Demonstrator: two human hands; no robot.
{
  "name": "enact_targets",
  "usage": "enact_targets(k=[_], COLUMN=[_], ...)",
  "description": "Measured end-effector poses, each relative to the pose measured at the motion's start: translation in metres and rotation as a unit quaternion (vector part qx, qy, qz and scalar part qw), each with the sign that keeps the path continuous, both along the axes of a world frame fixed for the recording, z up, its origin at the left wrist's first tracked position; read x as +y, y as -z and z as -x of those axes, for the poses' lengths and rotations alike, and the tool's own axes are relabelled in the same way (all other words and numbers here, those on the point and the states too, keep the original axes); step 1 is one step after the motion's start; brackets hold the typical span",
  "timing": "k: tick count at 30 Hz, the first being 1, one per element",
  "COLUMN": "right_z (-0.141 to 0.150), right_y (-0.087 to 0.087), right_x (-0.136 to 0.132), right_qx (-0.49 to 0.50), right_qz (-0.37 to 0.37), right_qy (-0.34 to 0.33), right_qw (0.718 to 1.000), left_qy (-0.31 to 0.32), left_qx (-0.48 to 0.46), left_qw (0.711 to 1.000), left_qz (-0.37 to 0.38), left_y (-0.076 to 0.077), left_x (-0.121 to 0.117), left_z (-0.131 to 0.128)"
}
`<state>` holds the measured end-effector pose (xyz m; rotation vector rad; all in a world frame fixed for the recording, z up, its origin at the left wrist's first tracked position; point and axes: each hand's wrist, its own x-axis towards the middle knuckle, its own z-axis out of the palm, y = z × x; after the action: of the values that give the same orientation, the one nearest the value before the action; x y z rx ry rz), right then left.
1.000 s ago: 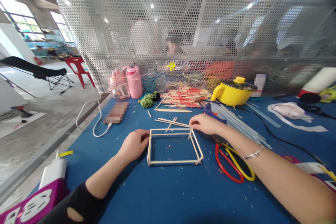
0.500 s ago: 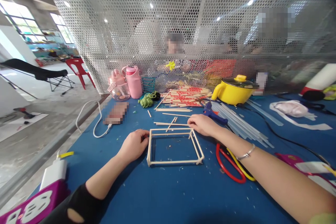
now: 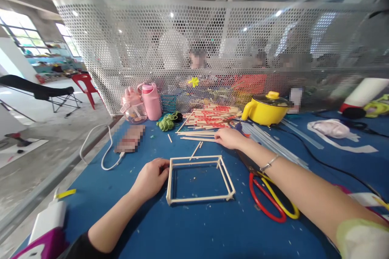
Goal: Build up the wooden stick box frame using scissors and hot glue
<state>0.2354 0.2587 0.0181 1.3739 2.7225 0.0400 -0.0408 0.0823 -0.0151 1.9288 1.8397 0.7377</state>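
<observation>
A box-shaped frame of thin wooden sticks (image 3: 200, 200) stands on the blue table in front of me. My left hand (image 3: 151, 177) is at its far left corner, fingers curled against that side; the fingertips are partly hidden. Beyond the frame, my right hand (image 3: 229, 137) pinches the right end of a wooden stick (image 3: 197, 139), beside other loose sticks lying at the edge of the big pile of sticks (image 3: 209, 116). Two short sticks (image 3: 195, 151) lie between the frame and that stick. Below my right forearm are scissors (image 3: 267, 206) with red and yellow handles.
Along the perforated screen (image 3: 136, 36) stand a pink bottle (image 3: 152, 103), green yarn (image 3: 166, 122) and a yellow electric pot (image 3: 267, 111). Clear glue sticks (image 3: 273, 149) lie right of my right hand, near a partly hidden blue glue gun. People are behind the screen.
My right hand has moved away from the frame toward the pile, shifting long sticks back beside the other loose ones. My left hand stays at the frame. The view has tilted slightly.
</observation>
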Motion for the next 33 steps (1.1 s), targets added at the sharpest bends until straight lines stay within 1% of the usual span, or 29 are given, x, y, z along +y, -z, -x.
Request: enact_targets(k=[4, 8, 11, 14, 16, 18, 20, 22, 23, 25, 27, 29, 30, 33], right_z=[0.004, 0.005, 0.006, 0.006, 0.002, -0.006, -0.018, -0.031, -0.037, -0.048, -0.054, -0.051, -0.048, -0.029], right_y=[0.0, 0.003, 0.005, -0.001, -0.012, -0.025, -0.038, -0.044, -0.044, -0.039, -0.03, -0.023, -0.021, -0.025], right_x=[0.017, 0.031, 0.031, 0.02, 0.004, -0.019, -0.049, -0.084, -0.102, -0.134, -0.158, -0.172, -0.176, -0.184], right_qx=[-0.003, -0.006, 0.006, 0.039, 0.075, 0.121, 0.172, 0.22, 0.247, 0.325, 0.369, 0.354, 0.334, 0.252], right_qz=[0.004, 0.028, 0.035, 0.02, 0.002, -0.016, -0.029, -0.039, -0.042, -0.041, -0.044, -0.072, -0.096, -0.155], right_qy=[0.01, 0.029, 0.042, 0.057, 0.066, 0.068, 0.059, 0.047, 0.043, 0.038, 0.043, 0.027, 0.004, -0.069], right_qw=[1.0, 0.999, 0.998, 0.997, 0.995, 0.99, 0.983, 0.974, 0.967, 0.944, 0.927, 0.932, 0.938, 0.953], left_qy=[0.003, 0.007, 0.005, -0.007, -0.026, -0.052, -0.077, -0.094, -0.101, -0.107, -0.107, -0.102, -0.1, -0.096], left_qx=[-0.002, -0.005, -0.017, -0.03, -0.04, -0.053, -0.069, -0.08, -0.091, -0.123, -0.161, -0.192, -0.207, -0.266], left_qw=[1.0, 1.0, 1.0, 0.999, 0.999, 0.997, 0.995, 0.992, 0.991, 0.986, 0.981, 0.975, 0.971, 0.954], left_qz=[0.0, -0.002, -0.006, -0.007, -0.004, 0.0, 0.005, 0.007, 0.008, 0.015, 0.027, 0.047, 0.06, 0.101], left_y=[0.001, 0.002, 0.002, 0.001, 0.0, -0.002, -0.004, -0.006, -0.006, -0.006, -0.004, -0.002, -0.002, -0.003], left_x=[0.001, 0.0, 0.0, 0.001, 0.0, -0.004, -0.014, -0.029, -0.038, -0.053, -0.063, -0.066, -0.064, -0.05], left_z=[0.0, 0.0, 0.0, 0.0, 0.002, 0.007, 0.012, 0.016, 0.018, 0.018, 0.015, 0.01, 0.008, 0.004])
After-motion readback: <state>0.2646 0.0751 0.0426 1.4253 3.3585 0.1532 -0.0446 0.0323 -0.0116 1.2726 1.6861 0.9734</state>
